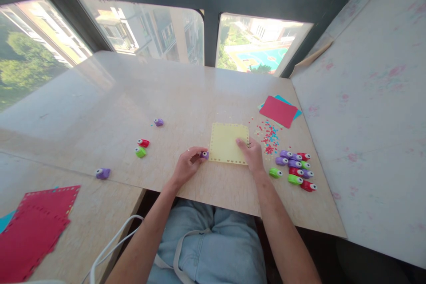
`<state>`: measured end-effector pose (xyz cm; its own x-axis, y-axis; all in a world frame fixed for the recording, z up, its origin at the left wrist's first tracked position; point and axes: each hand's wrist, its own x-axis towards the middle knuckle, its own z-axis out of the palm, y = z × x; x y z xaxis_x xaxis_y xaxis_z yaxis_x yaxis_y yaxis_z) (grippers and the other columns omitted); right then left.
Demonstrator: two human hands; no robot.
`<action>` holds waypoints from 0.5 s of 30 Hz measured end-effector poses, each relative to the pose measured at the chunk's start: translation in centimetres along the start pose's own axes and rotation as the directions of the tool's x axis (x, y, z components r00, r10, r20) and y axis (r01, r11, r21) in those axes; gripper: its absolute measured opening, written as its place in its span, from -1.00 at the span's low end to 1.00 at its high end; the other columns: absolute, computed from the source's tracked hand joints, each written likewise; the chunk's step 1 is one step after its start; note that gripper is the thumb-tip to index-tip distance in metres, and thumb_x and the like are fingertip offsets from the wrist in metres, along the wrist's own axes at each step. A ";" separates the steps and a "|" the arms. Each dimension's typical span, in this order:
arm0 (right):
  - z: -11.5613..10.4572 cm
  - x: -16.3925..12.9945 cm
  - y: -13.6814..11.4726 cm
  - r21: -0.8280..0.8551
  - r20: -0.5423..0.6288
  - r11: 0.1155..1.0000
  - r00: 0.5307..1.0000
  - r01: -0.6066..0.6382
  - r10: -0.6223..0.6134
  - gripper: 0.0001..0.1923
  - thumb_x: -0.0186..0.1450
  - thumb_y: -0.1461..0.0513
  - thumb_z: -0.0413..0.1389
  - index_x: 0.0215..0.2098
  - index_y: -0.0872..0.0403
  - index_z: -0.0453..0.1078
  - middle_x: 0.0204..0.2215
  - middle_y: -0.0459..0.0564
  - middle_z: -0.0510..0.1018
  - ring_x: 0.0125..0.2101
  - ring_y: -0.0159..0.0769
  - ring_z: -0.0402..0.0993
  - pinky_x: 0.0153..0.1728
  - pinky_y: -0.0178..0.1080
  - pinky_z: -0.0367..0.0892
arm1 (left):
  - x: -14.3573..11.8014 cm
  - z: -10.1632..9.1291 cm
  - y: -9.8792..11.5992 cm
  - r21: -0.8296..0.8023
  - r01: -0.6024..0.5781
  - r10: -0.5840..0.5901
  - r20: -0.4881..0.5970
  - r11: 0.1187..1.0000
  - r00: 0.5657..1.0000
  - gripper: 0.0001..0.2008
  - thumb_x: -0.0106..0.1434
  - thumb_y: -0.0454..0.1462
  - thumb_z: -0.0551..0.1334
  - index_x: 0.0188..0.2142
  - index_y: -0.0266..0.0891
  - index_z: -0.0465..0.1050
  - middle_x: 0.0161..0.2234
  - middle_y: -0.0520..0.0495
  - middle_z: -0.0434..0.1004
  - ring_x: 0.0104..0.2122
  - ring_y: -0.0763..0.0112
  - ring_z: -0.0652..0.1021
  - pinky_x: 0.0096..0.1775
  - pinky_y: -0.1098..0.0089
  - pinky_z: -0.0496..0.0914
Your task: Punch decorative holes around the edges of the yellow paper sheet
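Note:
A yellow sheet of paper [228, 142] with small shapes punched along its edges is in front of me. My right hand [251, 153] grips its right edge, thumb on top. My left hand [191, 163] has its fingers closed around a small purple craft punch [204, 155] at the sheet's lower left edge. Whether the paper sits inside the punch's slot I cannot tell. Right of my right hand lies a scatter of red, blue and pale punched-out bits [270, 137].
Several purple, red and green punches [294, 164] are grouped at the right. Others stand at the left, including a purple one [103, 173]. Red and blue sheets [278, 111] lie at the back right. Punched red sheets [36, 226] and a white cable [111, 242] are at lower left.

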<state>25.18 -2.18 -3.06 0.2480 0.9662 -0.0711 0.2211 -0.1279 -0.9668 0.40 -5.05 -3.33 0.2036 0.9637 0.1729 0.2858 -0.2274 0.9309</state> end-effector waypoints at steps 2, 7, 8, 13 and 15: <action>0.0 0.0 0.0 0.012 0.005 1.000 1.000 -0.002 0.002 -0.49 0.12 -0.12 0.21 -0.23 0.14 0.53 -0.40 0.03 0.61 -0.44 -0.19 0.51 -0.45 -0.25 0.38 | 0.0 0.0 0.1 0.004 -0.001 0.001 0.000 1.000 1.000 -0.77 0.22 -0.32 0.24 -0.11 -0.21 0.50 -0.14 -0.14 0.58 -0.21 0.36 0.58 -0.18 0.35 0.51; 0.0 0.0 0.0 0.010 0.006 1.000 1.000 -0.005 0.005 -0.48 0.11 -0.14 0.21 -0.24 0.13 0.53 -0.40 0.02 0.62 -0.44 -0.20 0.51 -0.45 -0.25 0.39 | 0.0 0.0 0.1 0.009 -0.015 0.015 -0.010 1.000 1.000 -0.78 0.23 -0.31 0.24 -0.11 -0.20 0.50 -0.15 -0.13 0.58 -0.21 0.35 0.58 -0.18 0.35 0.52; 0.0 0.0 0.0 0.009 0.007 1.000 1.000 -0.006 0.006 -0.48 0.11 -0.14 0.21 -0.24 0.13 0.53 -0.41 0.01 0.62 -0.44 -0.20 0.51 -0.45 -0.25 0.39 | 0.0 0.0 0.1 0.009 -0.016 0.016 -0.010 1.000 1.000 -0.78 0.23 -0.31 0.24 -0.11 -0.20 0.50 -0.16 -0.13 0.58 -0.21 0.35 0.58 -0.18 0.35 0.52; 0.0 0.0 0.2 0.015 0.006 1.000 1.000 -0.008 0.008 -0.49 0.13 -0.12 0.21 -0.24 0.14 0.52 -0.43 0.01 0.60 -0.47 -0.22 0.48 -0.48 -0.26 0.37 | 0.0 0.1 -0.1 0.005 -0.008 0.008 -0.011 1.000 1.000 -0.77 0.22 -0.33 0.25 -0.11 -0.20 0.51 -0.15 -0.13 0.58 -0.21 0.37 0.58 -0.16 0.36 0.52; 0.0 0.0 0.1 0.017 0.006 1.000 1.000 -0.010 0.010 -0.49 0.12 -0.12 0.21 -0.24 0.15 0.52 -0.43 0.01 0.59 -0.48 -0.23 0.47 -0.48 -0.26 0.37 | 0.0 0.1 -0.2 -0.005 -0.008 0.008 -0.012 1.000 1.000 -0.77 0.22 -0.34 0.25 -0.11 -0.20 0.50 -0.15 -0.13 0.58 -0.21 0.37 0.58 -0.17 0.37 0.52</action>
<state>25.26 -2.22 -3.20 0.2440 0.9663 -0.0820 0.2030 -0.1336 -0.9700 0.42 -5.00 -3.56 0.1949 0.9634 0.1841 0.2798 -0.2345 0.9310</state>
